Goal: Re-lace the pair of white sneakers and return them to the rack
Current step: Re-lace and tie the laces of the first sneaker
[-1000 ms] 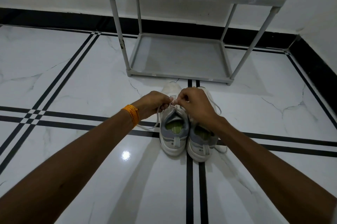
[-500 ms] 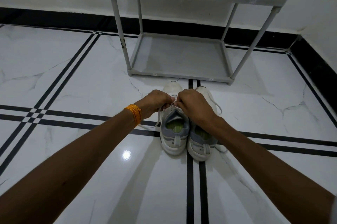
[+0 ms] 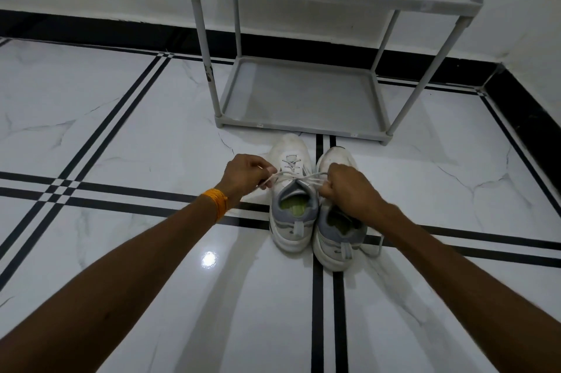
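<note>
A: How are the hands seen?

B: The left hand (image 3: 247,173) is closed, a lace (image 3: 299,177) end pinched in its fingers. The right hand (image 3: 349,187) is fisted around the other end. The lace is stretched taut between them, across the top of the left sneaker (image 3: 292,202).

A: Where are the shoes placed?

B: Both are set on the floor (image 3: 121,135) at frame centre, heels toward the camera. The right sneaker (image 3: 337,233) is just beside the left, partly covered by the right hand. The rack (image 3: 303,93) is seen just above them, its shelves bare. An orange band (image 3: 216,204) is worn on the left wrist.
</note>
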Demonstrator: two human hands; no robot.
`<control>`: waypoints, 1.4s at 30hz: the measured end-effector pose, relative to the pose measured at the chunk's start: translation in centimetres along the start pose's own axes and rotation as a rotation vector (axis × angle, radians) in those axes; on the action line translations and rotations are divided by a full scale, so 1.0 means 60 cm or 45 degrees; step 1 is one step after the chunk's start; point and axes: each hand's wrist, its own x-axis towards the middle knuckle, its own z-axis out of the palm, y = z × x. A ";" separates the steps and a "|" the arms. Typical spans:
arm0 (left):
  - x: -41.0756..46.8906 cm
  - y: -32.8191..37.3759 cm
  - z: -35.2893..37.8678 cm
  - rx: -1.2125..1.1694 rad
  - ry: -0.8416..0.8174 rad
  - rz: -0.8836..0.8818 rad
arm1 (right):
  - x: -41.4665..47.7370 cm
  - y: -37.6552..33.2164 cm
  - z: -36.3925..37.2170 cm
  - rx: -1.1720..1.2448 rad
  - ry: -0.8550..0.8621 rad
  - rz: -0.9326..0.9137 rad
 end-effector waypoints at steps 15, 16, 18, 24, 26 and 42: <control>-0.004 -0.004 0.003 0.741 0.092 0.585 | 0.015 -0.015 0.025 0.000 0.134 0.276; -0.003 -0.005 0.002 0.741 0.097 0.604 | 0.016 -0.014 0.025 -0.001 0.129 0.270; -0.002 -0.007 0.001 0.678 0.125 0.552 | 0.015 -0.012 0.022 0.009 0.113 0.265; -0.002 -0.009 -0.007 -0.008 -0.039 0.052 | 0.007 -0.011 0.012 0.143 0.083 0.182; -0.005 -0.009 -0.016 -0.253 0.026 -0.129 | 0.004 -0.006 0.015 0.225 0.095 0.125; 0.018 0.001 0.026 0.549 0.009 0.220 | 0.010 -0.001 0.025 0.273 0.073 0.035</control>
